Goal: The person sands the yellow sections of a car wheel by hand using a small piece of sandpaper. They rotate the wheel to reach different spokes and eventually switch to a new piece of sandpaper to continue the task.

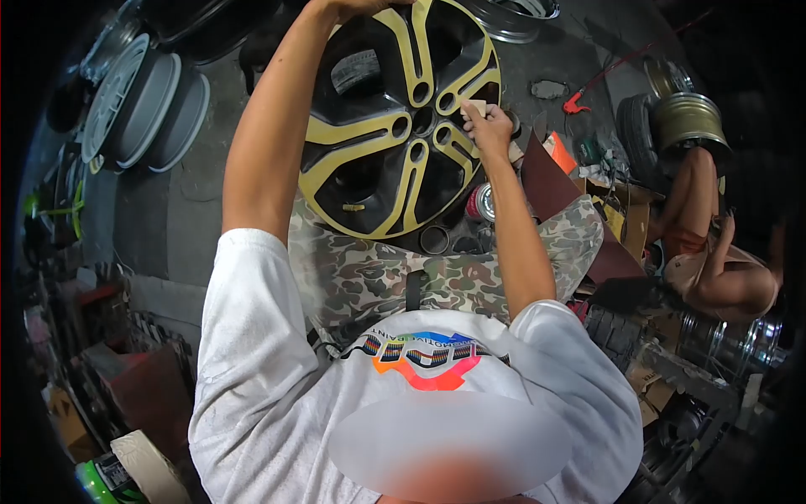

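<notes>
Holding pad (476,107) at wheel (407,107), red can (480,203) contents unclear

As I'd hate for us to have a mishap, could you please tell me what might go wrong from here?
The wheel might shift if the left hand at its far edge slips. The pale pad in the right hand could mark the wheel's finish. The right forearm might knock the nearby red can.

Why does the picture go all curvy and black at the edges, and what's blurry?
Head view: probably a fisheye-like lens, bending the edges and leaving black corners; head view: a smeared oval below the shirt print; head view: the wheel looks fairly sharp.
</notes>
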Available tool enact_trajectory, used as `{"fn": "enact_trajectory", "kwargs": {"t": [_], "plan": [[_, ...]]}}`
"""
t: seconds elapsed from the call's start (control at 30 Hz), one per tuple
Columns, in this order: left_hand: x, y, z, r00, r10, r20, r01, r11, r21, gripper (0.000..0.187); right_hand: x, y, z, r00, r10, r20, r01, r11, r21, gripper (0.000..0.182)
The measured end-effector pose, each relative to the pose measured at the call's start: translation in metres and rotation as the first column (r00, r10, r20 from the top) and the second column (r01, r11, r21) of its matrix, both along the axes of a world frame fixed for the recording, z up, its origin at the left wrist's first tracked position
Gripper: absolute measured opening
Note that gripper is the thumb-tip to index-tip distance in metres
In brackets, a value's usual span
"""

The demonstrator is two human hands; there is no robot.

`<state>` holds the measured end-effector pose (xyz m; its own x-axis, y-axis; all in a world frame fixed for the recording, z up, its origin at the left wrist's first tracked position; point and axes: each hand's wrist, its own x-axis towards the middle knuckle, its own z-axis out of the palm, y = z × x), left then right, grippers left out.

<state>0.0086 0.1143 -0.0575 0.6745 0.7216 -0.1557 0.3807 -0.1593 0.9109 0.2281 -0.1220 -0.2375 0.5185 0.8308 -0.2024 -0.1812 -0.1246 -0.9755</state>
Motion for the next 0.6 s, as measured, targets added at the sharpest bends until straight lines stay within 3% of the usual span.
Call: {"fn": "enact_trajectory", "kwargs": {"t": [0.03,0.13,0.33,0.4,0.43,0.47,0.5,0.6], "plan": [[0.0,-0.002,0.001,1.0,-0.005,0.008,0.005,1.0,-0.006,0.033,0.002,-0.002,0.001,0.991,-0.003,0.136,0.006,1.0,-0.02,0.026],[0.001,-0.005,0.004,1.0,-0.018,-0.026,0.021,0.993,0.114,0.032,-0.003,0.004,0.023,0.983,0.02,0.181,-0.033,0.997,0.068,0.029],[-0.001,-0.004,0.004,1.0,-0.011,-0.026,0.013,0.997,0.077,0.033,-0.03,0.025,0.025,0.927,0.008,0.374,-0.044,0.995,0.088,0.028],[-0.003,-0.006,0.006,0.999,-0.033,-0.009,0.034,0.992,0.12,0.033,-0.035,0.019,0.014,0.903,0.037,0.428,-0.119,0.979,0.165,0.036],[-0.001,-0.01,0.009,1.0,-0.013,-0.018,0.015,0.997,0.074,0.033,-0.036,0.012,0.01,0.874,0.079,0.479,-0.143,0.985,0.098,0.037],[0.0,-0.013,0.012,1.0,0.005,-0.026,-0.004,0.999,0.033,0.033,-0.039,0.007,0.006,0.879,0.056,0.473,-0.145,0.977,0.153,0.035],[-0.002,-0.007,0.008,0.998,-0.025,-0.063,0.036,0.983,0.179,0.033,-0.041,0.004,0.018,0.876,0.049,0.48,-0.137,0.979,0.151,0.033],[0.0,-0.005,0.004,1.0,-0.01,-0.012,0.011,0.999,0.047,0.033,-0.05,0.003,0.034,0.846,-0.007,0.534,-0.105,0.978,0.179,0.03]]}}
